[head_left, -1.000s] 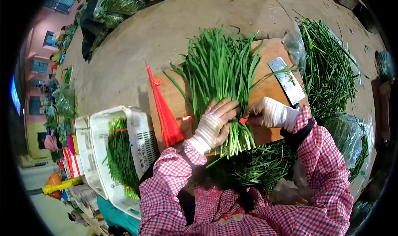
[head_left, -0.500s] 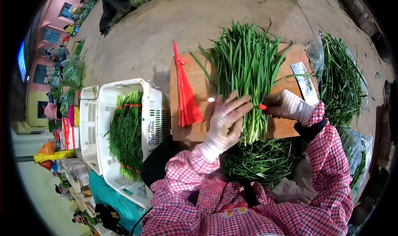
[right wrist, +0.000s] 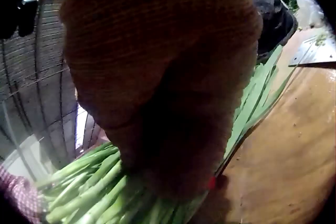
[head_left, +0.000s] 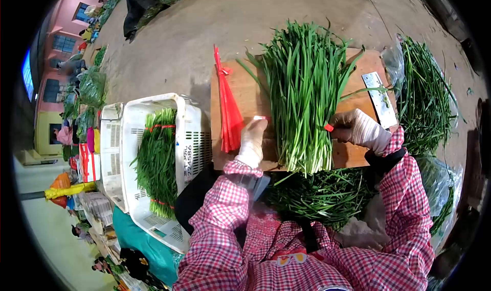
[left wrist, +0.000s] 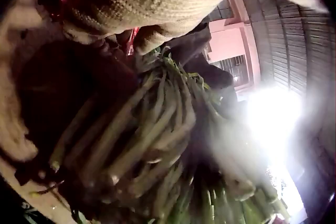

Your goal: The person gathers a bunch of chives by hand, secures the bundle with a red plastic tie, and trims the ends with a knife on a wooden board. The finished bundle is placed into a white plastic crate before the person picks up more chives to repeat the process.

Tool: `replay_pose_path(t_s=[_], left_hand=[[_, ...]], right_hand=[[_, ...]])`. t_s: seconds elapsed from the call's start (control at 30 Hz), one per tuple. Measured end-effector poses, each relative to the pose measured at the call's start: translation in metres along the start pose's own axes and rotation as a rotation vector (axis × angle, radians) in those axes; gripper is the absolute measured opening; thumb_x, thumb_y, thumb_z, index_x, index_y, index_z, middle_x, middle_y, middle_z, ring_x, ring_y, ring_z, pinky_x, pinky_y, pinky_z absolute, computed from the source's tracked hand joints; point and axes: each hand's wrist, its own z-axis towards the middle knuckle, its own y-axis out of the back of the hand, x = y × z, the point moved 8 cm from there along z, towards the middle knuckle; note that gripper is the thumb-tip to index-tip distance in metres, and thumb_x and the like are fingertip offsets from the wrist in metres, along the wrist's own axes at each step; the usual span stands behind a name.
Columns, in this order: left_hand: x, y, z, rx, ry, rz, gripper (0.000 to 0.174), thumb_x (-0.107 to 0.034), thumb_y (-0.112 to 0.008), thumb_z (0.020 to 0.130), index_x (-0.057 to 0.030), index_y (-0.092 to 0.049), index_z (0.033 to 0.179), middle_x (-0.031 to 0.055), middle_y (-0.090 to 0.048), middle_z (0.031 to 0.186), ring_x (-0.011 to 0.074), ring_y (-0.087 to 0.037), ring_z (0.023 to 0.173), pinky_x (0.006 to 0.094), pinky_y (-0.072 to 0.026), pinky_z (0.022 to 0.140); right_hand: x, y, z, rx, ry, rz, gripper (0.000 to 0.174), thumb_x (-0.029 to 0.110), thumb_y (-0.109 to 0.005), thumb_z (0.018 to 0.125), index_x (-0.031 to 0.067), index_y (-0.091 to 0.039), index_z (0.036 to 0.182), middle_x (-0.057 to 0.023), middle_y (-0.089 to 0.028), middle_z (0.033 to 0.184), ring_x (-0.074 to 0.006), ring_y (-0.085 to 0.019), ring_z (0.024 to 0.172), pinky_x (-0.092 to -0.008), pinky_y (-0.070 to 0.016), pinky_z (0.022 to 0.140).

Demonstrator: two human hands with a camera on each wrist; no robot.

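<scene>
A large bundle of garlic chives [head_left: 307,86] lies on a wooden board [head_left: 358,150], pale stem ends toward the person. At its left side my left hand [head_left: 251,140], in a knitted glove, pinches one end of a red plastic strip [head_left: 261,118]. The strip also shows beneath the glove in the left wrist view [left wrist: 132,41]. My right hand [head_left: 355,128] pinches the strip's other red end at the bundle's right side; in the right wrist view the dark glove [right wrist: 157,61] hides most of the fingers. The strip's middle is hidden by the chives.
A fan of red strips [head_left: 230,117] lies on the board's left; a cleaver [head_left: 379,101] lies on its right. A white crate [head_left: 181,137] with tied chives [head_left: 158,163] stands at left. Loose chives lie in plastic at right [head_left: 424,97] and below the board [head_left: 322,196].
My left hand has left the front of the chives and moved to their left side, now pinching the strip's end. The right hand keeps its hold. The head view has shifted.
</scene>
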Motion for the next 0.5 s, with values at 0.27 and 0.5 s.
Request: replay_pose_path(t_s=[0.27, 0.5], left_hand=[[-0.012, -0.026, 0.016, -0.188, -0.23, 0.474, 0.019, -0.011, -0.056, 0.09, 0.0041, -0.066, 0.084, 0.0036, -0.065, 0.074, 0.0134, -0.057, 0.067, 0.0337, -0.046, 0.065], [-0.037, -0.027, -0.016, -0.181, -0.493, 0.575, 0.023, -0.019, -0.066, 0.091, 0.003, -0.07, 0.092, 0.0104, -0.072, 0.083, 0.0131, -0.063, 0.073, 0.0285, -0.0498, 0.072]], right_hand=[[-0.004, -0.003, 0.003, -0.05, 0.067, 0.042, 0.01, 0.01, -0.067, 0.085, 0.001, -0.068, 0.089, -0.0023, -0.062, 0.067, -0.0073, -0.054, 0.062, -0.0269, -0.0458, 0.058], [-0.006, 0.004, -0.007, -0.061, 0.134, -0.115, 0.015, 0.014, -0.068, 0.084, 0.0028, -0.068, 0.095, -0.0101, -0.066, 0.074, -0.02, -0.063, 0.067, -0.0324, -0.0493, 0.064]])
